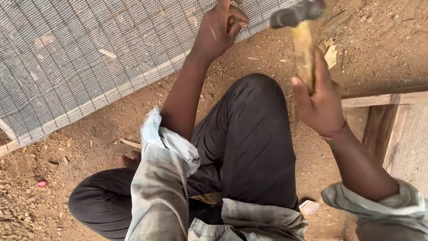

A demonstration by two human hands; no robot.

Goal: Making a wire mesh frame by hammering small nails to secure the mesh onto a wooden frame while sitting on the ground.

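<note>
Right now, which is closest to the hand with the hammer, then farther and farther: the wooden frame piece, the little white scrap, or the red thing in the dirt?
From the right hand, in the head view:
1. Wooden frame piece, just beside it on the right.
2. White scrap, lower down, by the dark trousers.
3. Red thing, far off at the left edge on the dirt.

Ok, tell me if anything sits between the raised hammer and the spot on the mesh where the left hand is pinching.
Nothing visible does. The hammer, gripped in the right hand, is raised with only open air and bare dirt between its head and the left hand on the wire mesh. What the fingers pinch is too small to tell.
</note>
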